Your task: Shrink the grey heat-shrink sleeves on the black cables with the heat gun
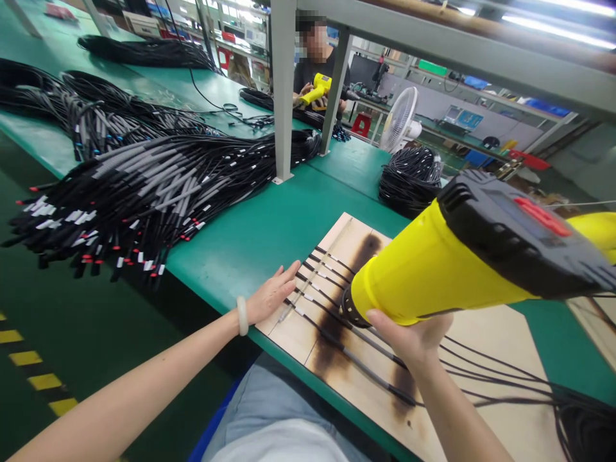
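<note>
A yellow heat gun (pixel 418 263) with a black end is gripped in my right hand (pixel 416 337), which wraps round its barrel from below. Its dark nozzle (pixel 353 308) points down over several black cables (pixel 359 366) laid side by side on a scorched wooden board (pixel 495 333). My left hand (pixel 274 295) lies flat with fingers stretched at the board's left edge, beside the cable ends with their white labels. A thin clear strip (pixel 308 282) crosses those ends. The nozzle hides part of the middle cables.
Large bundles of black cables (pixel 158 186) cover the left of the green table (pixel 231 237). A coiled bundle (pixel 411 179) sits behind the board. Metal posts (pixel 285 96) rise from the tabletop. Across it, a person (pixel 315 70) holds another yellow heat gun, near a white fan (pixel 399 119).
</note>
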Demonstrator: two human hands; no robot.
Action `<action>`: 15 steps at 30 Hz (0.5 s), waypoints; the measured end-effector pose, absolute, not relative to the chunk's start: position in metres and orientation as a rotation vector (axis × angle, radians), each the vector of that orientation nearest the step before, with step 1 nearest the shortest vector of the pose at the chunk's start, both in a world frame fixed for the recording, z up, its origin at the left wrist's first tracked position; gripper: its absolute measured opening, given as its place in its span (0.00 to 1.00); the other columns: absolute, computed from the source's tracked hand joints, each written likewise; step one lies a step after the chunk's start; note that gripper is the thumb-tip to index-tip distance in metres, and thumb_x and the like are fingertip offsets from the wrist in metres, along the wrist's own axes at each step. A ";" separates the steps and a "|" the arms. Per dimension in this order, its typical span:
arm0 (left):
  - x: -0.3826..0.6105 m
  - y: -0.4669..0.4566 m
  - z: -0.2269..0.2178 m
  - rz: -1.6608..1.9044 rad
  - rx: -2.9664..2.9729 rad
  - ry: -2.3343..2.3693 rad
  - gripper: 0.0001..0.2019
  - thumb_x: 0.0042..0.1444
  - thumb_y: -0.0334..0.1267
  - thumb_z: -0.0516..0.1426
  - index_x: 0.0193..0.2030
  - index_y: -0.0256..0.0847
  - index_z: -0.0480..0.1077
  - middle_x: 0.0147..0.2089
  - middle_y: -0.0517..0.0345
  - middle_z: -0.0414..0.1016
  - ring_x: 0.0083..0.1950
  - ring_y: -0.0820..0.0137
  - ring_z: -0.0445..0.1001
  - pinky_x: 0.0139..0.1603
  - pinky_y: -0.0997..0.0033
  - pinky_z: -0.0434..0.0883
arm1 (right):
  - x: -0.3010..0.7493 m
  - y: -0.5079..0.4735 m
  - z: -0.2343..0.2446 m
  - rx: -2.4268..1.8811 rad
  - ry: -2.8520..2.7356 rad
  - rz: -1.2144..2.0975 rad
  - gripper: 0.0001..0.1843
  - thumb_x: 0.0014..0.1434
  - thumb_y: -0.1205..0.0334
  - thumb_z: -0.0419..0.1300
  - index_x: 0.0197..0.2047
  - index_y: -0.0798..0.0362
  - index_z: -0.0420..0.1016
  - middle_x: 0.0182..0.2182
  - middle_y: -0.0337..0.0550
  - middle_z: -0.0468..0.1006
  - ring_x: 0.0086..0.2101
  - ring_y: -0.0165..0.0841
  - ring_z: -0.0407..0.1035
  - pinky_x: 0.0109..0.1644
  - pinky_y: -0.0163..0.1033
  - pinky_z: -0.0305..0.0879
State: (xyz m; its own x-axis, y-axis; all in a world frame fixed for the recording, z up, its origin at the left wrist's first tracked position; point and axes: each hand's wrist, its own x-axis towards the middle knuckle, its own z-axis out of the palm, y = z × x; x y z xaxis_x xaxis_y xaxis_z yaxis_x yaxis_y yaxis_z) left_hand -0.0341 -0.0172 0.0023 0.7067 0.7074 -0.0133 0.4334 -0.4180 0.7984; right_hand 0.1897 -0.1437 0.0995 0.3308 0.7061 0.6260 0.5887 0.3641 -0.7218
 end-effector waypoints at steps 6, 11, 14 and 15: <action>-0.034 -0.018 0.002 0.430 2.100 0.861 0.36 0.59 0.59 0.34 0.68 0.39 0.46 0.69 0.57 0.44 0.70 0.65 0.44 0.71 0.62 0.36 | 0.187 -0.142 0.100 -1.257 -1.330 0.020 0.17 0.40 0.52 0.69 0.33 0.47 0.73 0.24 0.37 0.77 0.27 0.39 0.73 0.30 0.42 0.71; -0.035 -0.018 0.003 0.424 2.096 0.863 0.36 0.60 0.58 0.35 0.68 0.36 0.46 0.69 0.56 0.45 0.70 0.63 0.44 0.71 0.60 0.37 | 0.188 -0.142 0.097 -1.324 -1.416 0.075 0.20 0.37 0.47 0.70 0.33 0.45 0.74 0.22 0.36 0.76 0.29 0.42 0.73 0.35 0.47 0.72; -0.035 -0.019 0.004 0.419 2.096 0.859 0.35 0.60 0.58 0.35 0.68 0.37 0.45 0.69 0.57 0.44 0.70 0.65 0.44 0.71 0.62 0.35 | 0.186 -0.140 0.100 -1.302 -1.417 0.105 0.17 0.40 0.50 0.69 0.33 0.45 0.74 0.25 0.38 0.78 0.29 0.42 0.74 0.33 0.45 0.72; -0.034 -0.019 0.004 0.418 2.097 0.856 0.35 0.60 0.58 0.34 0.68 0.39 0.45 0.69 0.58 0.44 0.70 0.65 0.44 0.71 0.63 0.35 | 0.185 -0.140 0.102 -1.278 -1.406 0.112 0.15 0.42 0.51 0.68 0.33 0.46 0.74 0.26 0.39 0.79 0.29 0.41 0.74 0.31 0.44 0.71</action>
